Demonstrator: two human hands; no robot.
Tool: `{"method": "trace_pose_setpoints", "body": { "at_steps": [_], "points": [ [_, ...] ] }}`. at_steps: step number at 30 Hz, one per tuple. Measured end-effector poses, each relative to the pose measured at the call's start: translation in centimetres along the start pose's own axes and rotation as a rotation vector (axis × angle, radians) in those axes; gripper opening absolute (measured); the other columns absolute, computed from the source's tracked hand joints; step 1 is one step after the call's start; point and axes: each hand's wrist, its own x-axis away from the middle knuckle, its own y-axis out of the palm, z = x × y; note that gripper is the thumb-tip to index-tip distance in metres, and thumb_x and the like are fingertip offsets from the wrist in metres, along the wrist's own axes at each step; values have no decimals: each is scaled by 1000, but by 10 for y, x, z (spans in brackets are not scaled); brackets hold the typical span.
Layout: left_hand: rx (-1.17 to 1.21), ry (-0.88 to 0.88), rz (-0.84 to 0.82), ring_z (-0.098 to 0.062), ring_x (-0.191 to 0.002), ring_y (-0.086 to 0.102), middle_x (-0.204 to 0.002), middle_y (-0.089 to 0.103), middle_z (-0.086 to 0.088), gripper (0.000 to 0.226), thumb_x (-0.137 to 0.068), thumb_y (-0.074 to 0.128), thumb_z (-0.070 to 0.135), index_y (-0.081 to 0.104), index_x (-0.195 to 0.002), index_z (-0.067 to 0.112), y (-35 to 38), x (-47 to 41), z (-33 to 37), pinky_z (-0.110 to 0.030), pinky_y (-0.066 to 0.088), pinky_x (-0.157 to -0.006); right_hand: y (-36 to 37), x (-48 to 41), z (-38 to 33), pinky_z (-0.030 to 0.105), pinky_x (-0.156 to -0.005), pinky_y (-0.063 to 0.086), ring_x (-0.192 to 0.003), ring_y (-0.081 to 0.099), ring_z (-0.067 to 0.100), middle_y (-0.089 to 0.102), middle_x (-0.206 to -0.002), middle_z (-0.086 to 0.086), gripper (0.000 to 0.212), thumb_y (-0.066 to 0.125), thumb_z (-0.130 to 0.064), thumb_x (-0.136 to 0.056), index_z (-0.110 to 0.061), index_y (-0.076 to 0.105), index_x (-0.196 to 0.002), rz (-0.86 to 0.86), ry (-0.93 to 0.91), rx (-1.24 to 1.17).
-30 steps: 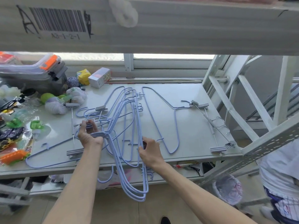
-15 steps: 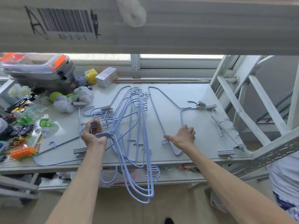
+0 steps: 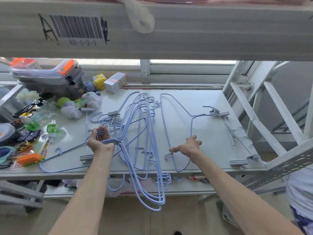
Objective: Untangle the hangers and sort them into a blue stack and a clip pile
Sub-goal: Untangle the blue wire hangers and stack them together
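Note:
A tangle of several blue wire hangers [image 3: 145, 133] lies across the middle of the white table [image 3: 194, 102], its lower ends hanging past the front edge. My left hand [image 3: 100, 141] grips the necks of that blue bundle, with a grey clip hanger's clip under the fingers. A single blue hanger [image 3: 176, 129] lies apart to the right; my right hand [image 3: 188, 146] hovers over its lower part, fingers spread, holding nothing. Grey clip hangers [image 3: 237, 138] lie at the table's right edge. Other clip hangers [image 3: 86, 133] sit tangled at the left.
Clutter fills the table's left end: a clear box with orange latches [image 3: 45, 73], green bottles [image 3: 52, 129], a small white carton [image 3: 115, 82], a yellow pack [image 3: 99, 80]. A shelf beam with a barcode label [image 3: 76, 29] runs overhead. White frame struts [image 3: 254, 116] stand on the right.
My right hand let go of the blue bundle and moved right to the single blue hanger, fingers open. My left hand kept its grip.

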Motion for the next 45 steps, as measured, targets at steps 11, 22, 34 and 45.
{"method": "trace_pose_setpoints", "body": {
  "at_steps": [11, 22, 34, 45],
  "points": [
    [-31, 37, 58, -12, -62, 60, -70, 58, -3, 18, -92, 50, 5, 56, -75, 8, -4, 8, -6, -27, 58, -68, 2, 4, 2, 22, -41, 34, -42, 39, 15, 54, -64, 11, 21, 35, -13, -102, -8, 55, -96, 38, -110, -644],
    [40, 44, 70, -13, -57, 60, -52, 60, -1, 22, -91, 51, 3, 57, -70, 8, -3, 16, -20, -22, 57, -63, -17, 37, -18, 18, -41, 16, -39, 20, 11, 29, -50, 1, 29, 38, -8, -96, 1, 64, -103, -127, -223, -1043],
    [14, 53, 98, -12, -68, 62, -74, 61, -1, 16, -92, 55, 13, 60, -76, 11, -10, 8, -23, -19, 55, -68, -11, 72, -49, 22, -39, 26, -42, 26, 12, 37, -55, 0, 25, 46, -11, -97, -15, 70, -93, 7, -368, -737],
    [65, 25, 76, -14, -62, 61, -68, 60, -2, 18, -90, 54, 7, 59, -73, 8, -6, 15, -17, -20, 55, -58, -28, 66, -32, 20, -37, 23, -38, 24, 10, 34, -55, 0, 26, 43, -8, -97, -8, 69, -99, 125, -249, -780]
  ]
}}
